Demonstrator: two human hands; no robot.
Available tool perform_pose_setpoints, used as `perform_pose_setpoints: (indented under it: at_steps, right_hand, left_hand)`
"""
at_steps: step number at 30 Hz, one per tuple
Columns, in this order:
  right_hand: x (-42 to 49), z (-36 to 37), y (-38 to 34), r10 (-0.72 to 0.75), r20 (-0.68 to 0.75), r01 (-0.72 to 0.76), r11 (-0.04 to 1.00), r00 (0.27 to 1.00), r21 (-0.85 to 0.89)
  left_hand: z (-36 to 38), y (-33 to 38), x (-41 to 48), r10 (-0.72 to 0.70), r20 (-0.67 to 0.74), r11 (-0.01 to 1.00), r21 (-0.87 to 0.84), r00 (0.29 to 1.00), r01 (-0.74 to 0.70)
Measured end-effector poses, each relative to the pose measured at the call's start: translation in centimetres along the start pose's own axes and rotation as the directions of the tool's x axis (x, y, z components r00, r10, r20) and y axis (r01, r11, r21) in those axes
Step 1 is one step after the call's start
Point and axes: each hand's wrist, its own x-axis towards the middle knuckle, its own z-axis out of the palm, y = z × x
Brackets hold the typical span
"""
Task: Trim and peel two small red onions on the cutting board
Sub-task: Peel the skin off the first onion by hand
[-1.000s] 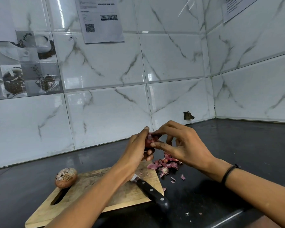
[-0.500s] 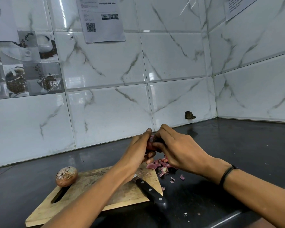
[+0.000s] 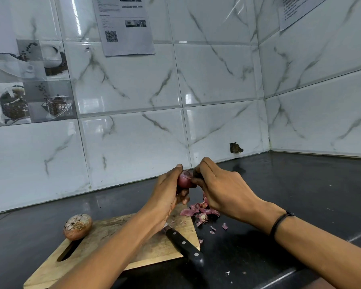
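left hand [image 3: 167, 197] grips onion [image 3: 184, 180], right hand [image 3: 223, 190] pinches its skin | knife [image 3: 186, 246] blade hidden below left fingers | dark counter [image 3: 300, 195], marbled tiles [image 3: 133, 142]

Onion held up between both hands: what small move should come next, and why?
Probably the right hand should pull the bit it pinches away from the red onion, which the left hand grips. Pale papery skin seems to show near the onion's top.
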Motion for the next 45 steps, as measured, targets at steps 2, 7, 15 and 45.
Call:
perform_pose_setpoints:
  at_steps: [2, 7, 15, 45]
  right_hand:
    - [0.0, 0.0, -0.1, -0.015, 0.028, 0.014, 0.999, 1.0, 0.035]
    - [-0.1, -0.2, 0.1, -0.031, 0.041, 0.027, 0.996, 0.999, 0.086]
    - [-0.2, -0.5, 0.1, -0.01, 0.153, -0.002, 0.997, 0.988, 0.079]
    - [-0.1, -1.2, 0.7, 0.168, 0.127, -0.183, 0.976, 0.978, 0.115]
  left_hand:
    - [-0.1, 0.0, 0.1, 0.007, -0.019, 1.0, 0.002, 1.0, -0.007]
    - [-0.3, 0.1, 0.1, 0.014, -0.046, 1.0, -0.011, 0.999, -0.014]
    - [-0.5, 0.3, 0.0, 0.024, -0.031, 0.998, -0.055, 0.999, -0.025]
    - [-0.6, 1.0, -0.6, -0.067, 0.132, 0.986, -0.144, 0.989, 0.086]
